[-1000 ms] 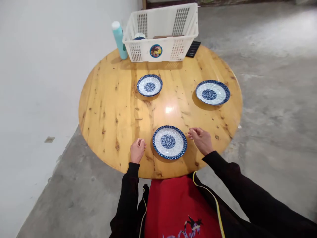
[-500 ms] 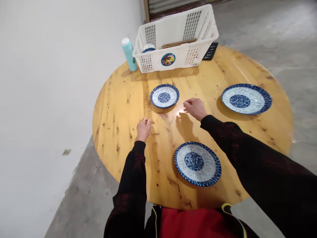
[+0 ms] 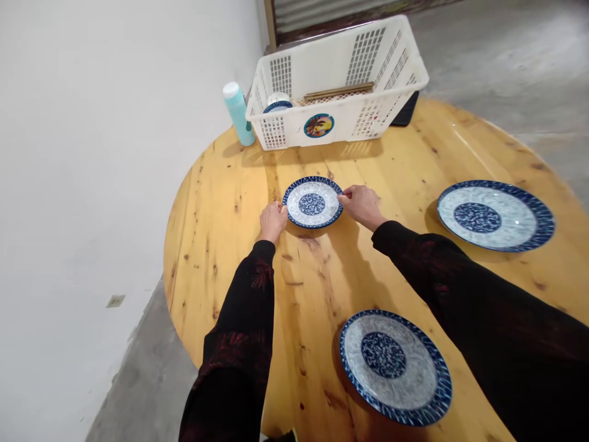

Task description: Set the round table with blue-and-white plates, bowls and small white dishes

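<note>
A blue-and-white plate (image 3: 311, 203) lies on the round wooden table, between my two hands. My left hand (image 3: 273, 220) pinches its left rim, fingers closed. At the right rim, my right hand (image 3: 362, 204) grips the same plate between thumb and fingers. Closer to me, a second patterned plate (image 3: 396, 366) rests on the wood below my right forearm. A third, matching plate (image 3: 496, 215) sits off to the right, apart from both hands.
At the table's (image 3: 221, 227) far side stands a white plastic basket (image 3: 340, 116) holding chopsticks (image 3: 339, 92) and a bowl (image 3: 278, 103). Left of it is a light-blue bottle (image 3: 238, 114). A black object (image 3: 405, 110) lies behind its right end. A white wall (image 3: 92, 153) rises on the left.
Both hands have reached forward to the far plate and taken hold of its opposite rims. The view has shifted, so the plates and basket appear lower.
</note>
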Available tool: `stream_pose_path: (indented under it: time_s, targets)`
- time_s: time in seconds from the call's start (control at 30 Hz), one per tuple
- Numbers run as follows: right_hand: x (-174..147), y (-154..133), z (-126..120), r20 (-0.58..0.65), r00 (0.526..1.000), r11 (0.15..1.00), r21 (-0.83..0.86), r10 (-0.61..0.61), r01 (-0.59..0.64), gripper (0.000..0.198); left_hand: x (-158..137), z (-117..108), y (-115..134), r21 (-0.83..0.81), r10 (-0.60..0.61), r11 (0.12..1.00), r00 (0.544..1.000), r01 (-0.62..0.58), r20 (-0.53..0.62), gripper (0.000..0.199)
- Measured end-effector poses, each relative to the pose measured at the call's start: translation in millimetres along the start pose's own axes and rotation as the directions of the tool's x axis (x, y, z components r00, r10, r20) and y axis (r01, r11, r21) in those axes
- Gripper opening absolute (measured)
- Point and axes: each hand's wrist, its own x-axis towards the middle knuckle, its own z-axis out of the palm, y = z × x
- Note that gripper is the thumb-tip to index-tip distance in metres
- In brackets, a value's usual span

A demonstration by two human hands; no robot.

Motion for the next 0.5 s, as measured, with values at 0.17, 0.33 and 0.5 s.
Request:
stream_pose_path:
  time_s: [0.17,0.33,0.5]
  targets:
    - [2.6,-1.0,4.4,-0.029,0.999,0.998,0.059,0.018,-0.017,0.026,26.0,14.0,-1.8,-0.003,-0.012,1.000,0.999,0.012,-0.046,0.012]
    - [-9.7,-10.4,-4.9,0.003,0.985,0.982,0.072,0.173,-0.173,0.030,36.3,28.9,-13.8,-0.159,-0.001,0.987,0.997,-0.012,-0.077,0.019]
    - [-21.6,-3.5,-16.8,-0.031,0.992,0.988,0.101,0.122,-0.118,0.025,27.1,10.9,-11.2,-0.253,0.068,0.963,0.993,-0.090,-0.096,0.025]
